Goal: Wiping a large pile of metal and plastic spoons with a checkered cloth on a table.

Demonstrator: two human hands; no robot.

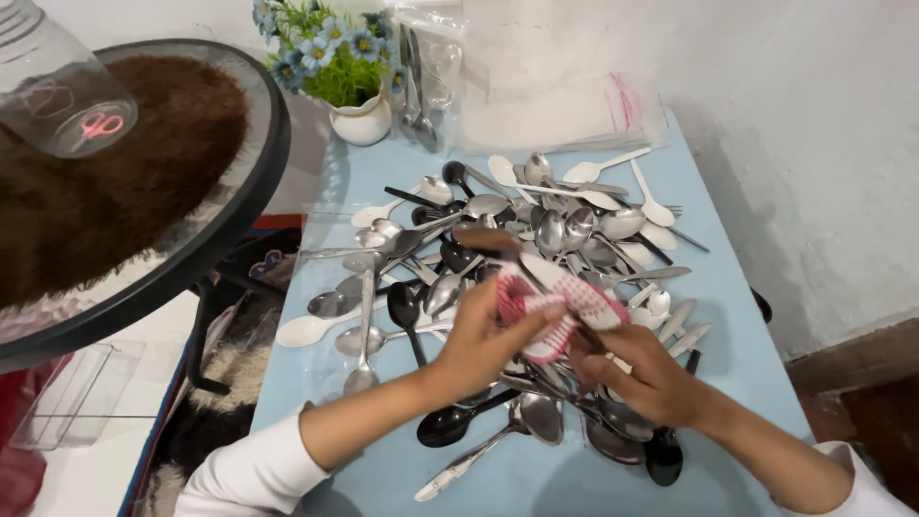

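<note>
left hand (483, 335): fingers closed on the red and white checked cloth (555, 308), pinching it from the left side, above the middle of the spoon pile.
right hand (646, 373): fingers curled under the right end of the same cloth, gripping it together with the spoon; thumb points toward the left hand.
spoon (498, 241): a blurred, brownish bowl sticks up and to the left out of the cloth; its handle runs down inside the cloth toward the right hand. whether it is metal or plastic cannot be told.
cloth: wrapped around the spoon's handle, held just over the pile, between both hands.
pile of spoons (536, 230): metal, white plastic and black plastic spoons lie jumbled and crossing each other, directly under and around the hands.
black spoons (450, 421): near the front edge, just below the left wrist.
white plastic spoon (306, 330): at the left rim of the pile, apart from the hands.
flower pot (362, 120): white, with blue flowers, at the far left corner.
clear plastic bags (565, 96): stacked at the far edge, one with cutlery inside leaning beside the pot.
table (747, 354): light blue top, against a white wall.
round glass table (239, 191): black rim, to the left, with an overturned clear jar (62, 96) on it.
</note>
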